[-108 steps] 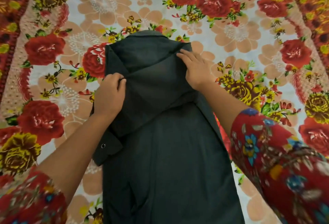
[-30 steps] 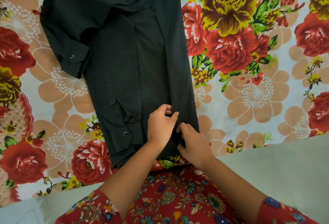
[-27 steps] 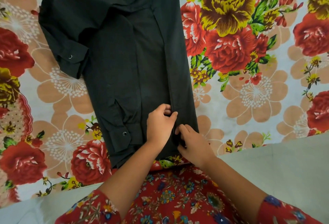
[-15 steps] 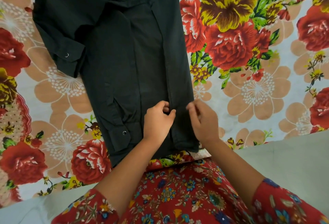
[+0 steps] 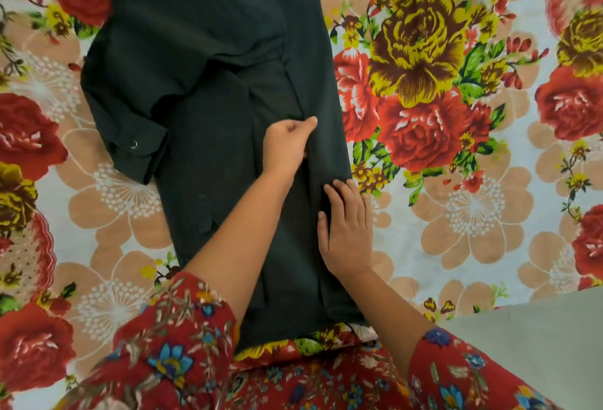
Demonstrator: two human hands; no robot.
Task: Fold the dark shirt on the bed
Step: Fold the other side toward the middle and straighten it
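The dark shirt (image 5: 212,109) lay flat on the floral bedsheet (image 5: 473,214), folded lengthwise into a long narrow strip, its hem end nearest the person. Its cloth was plain, near black and matt, with soft creases where a sleeve crossed its upper part. That sleeve's cuff (image 5: 137,155) stuck out past the shirt's left edge and carried a small metal snap (image 5: 133,144). The left hand (image 5: 287,148) sat on the shirt's right half, fingers curled, thumb and forefinger pinching a ridge of the fabric. The right hand (image 5: 347,230) lay on the shirt's right edge nearer the hem, fingers straight and flat, pressing the fold down.
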